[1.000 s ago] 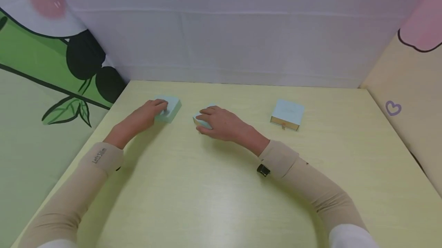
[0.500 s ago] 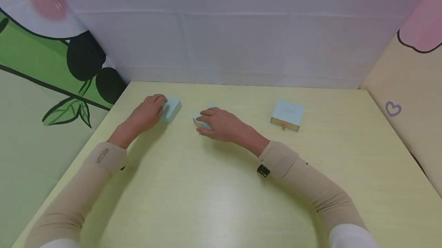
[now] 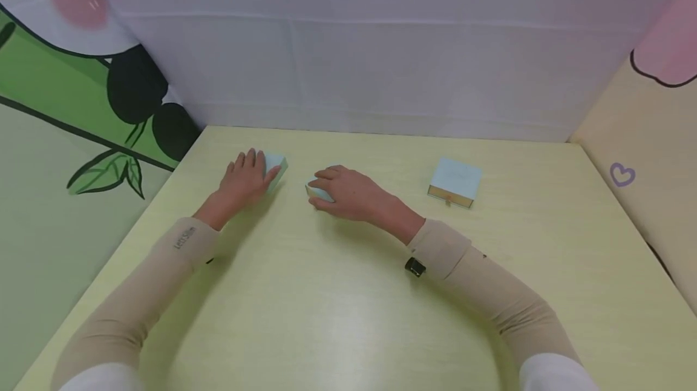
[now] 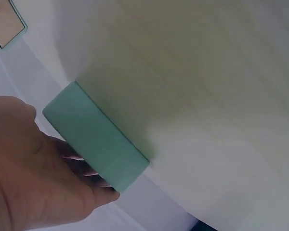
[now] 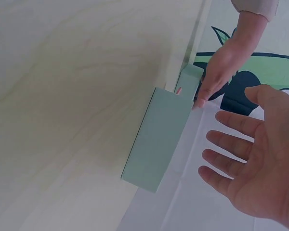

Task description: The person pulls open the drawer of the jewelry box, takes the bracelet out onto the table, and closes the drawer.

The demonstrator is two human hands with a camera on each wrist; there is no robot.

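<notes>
Three small pale blue boxes stand in a row on the table. My left hand [image 3: 242, 182] lies over the left box [image 3: 276, 163], fingers extended across its top and thumb along its right side. In the left wrist view that box [image 4: 96, 137] shows a plain green-blue side. My right hand [image 3: 348, 193] is above the middle box [image 3: 320, 193], covering much of it in the head view. In the right wrist view the fingers are spread and loosely bent, apart from the middle box [image 5: 156, 139], and nothing is in the palm.
The third box [image 3: 455, 177], with a tan front and a small tab, sits at the right of the pale wooden table [image 3: 348, 306]. A white cloth backdrop [image 3: 370, 70] rises behind the table's far edge. Printed panels flank both sides.
My left hand has turned and shifted right over the left box, its fingers straightening and its thumb swinging to the right side. The right hand and the boxes stay in place.
</notes>
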